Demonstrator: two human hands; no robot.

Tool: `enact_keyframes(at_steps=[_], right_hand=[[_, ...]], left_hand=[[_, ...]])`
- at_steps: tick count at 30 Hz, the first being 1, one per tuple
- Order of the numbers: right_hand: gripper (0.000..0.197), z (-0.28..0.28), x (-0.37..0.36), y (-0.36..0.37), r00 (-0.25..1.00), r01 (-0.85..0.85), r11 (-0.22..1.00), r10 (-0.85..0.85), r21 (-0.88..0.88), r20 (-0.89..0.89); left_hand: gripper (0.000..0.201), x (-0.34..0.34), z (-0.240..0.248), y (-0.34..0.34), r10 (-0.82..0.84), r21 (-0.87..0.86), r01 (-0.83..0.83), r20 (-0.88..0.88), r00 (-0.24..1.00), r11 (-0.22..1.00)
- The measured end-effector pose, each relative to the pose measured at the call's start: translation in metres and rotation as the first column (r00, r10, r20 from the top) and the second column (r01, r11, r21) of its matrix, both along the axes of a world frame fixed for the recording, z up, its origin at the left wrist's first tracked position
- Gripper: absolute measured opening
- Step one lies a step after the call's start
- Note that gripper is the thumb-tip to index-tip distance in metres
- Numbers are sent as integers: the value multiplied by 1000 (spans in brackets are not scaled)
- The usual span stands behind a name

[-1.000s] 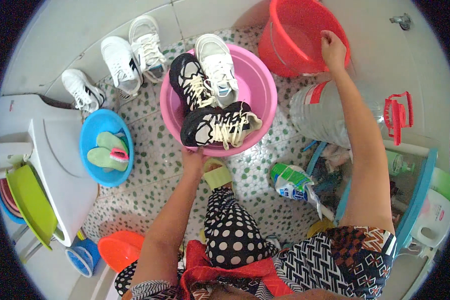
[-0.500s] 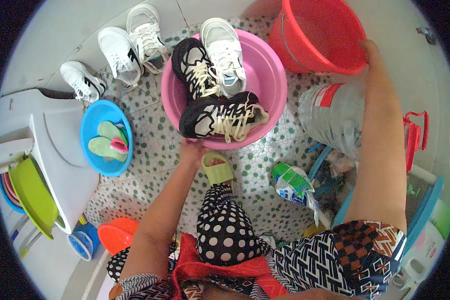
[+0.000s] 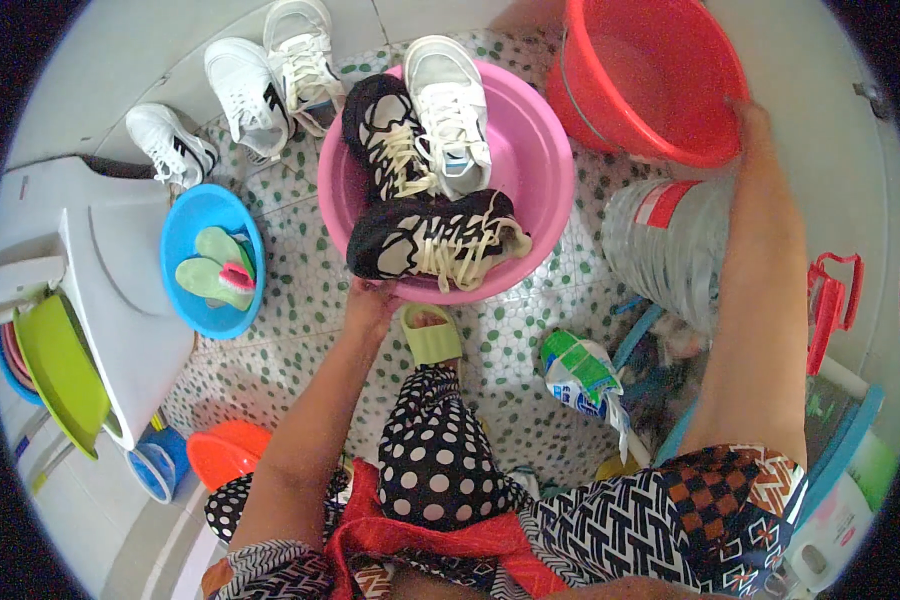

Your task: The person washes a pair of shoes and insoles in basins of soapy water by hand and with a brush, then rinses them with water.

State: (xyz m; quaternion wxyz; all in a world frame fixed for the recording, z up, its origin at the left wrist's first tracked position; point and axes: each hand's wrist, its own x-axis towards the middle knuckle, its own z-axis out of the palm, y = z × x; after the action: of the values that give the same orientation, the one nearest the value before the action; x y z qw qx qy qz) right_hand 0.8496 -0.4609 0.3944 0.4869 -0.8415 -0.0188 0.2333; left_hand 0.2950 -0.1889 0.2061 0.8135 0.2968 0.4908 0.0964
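Note:
My left hand [image 3: 372, 298] is closed on the near rim of a pink basin [image 3: 532, 205], its fingers partly hidden under the edge. Two black-and-cream sneakers [image 3: 440, 238] and a white sneaker [image 3: 448, 115] lie in the basin, laces loose. At the right, my arm reaches far forward and my right hand [image 3: 752, 122] grips the rim of a red bucket [image 3: 650, 85] that has a wire handle. The bucket leans toward me, and what it holds, if anything, is hard to make out.
Several white sneakers [image 3: 245, 95] stand by the wall. A blue basin [image 3: 175, 290] holds green insoles [image 3: 217, 280] and a red-and-white brush [image 3: 236, 277]. A large clear plastic bottle [image 3: 660, 240] is below the bucket. A green-and-white packet [image 3: 580, 370] lies near a blue-edged rack [image 3: 850, 450].
The whole view has turned slightly. The bucket appears a little lower and farther right, with my right hand still on its rim. My left hand keeps its hold on the pink basin.

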Motion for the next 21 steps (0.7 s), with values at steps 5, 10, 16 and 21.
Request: enact_keyframes(at_steps=[5,10,16,21], right_hand=[[43,-36,62,-23,866,187,893,48,-410,499],[43,-31,54,18,777,291,787,137,-544,614],[49,-18,28,28,791,183,896,110,-404,602],[49,-6,-15,54,786,212,850,144,-482,601]], left_hand=[[30,6,4,-11,70,-33,-72,-59,996,997],[24,-17,9,-21,104,-6,-104,-55,993,995],[25,-16,46,-35,150,-13,-152,-69,986,988],[25,-21,62,-41,184,-7,-185,-40,982,983]])
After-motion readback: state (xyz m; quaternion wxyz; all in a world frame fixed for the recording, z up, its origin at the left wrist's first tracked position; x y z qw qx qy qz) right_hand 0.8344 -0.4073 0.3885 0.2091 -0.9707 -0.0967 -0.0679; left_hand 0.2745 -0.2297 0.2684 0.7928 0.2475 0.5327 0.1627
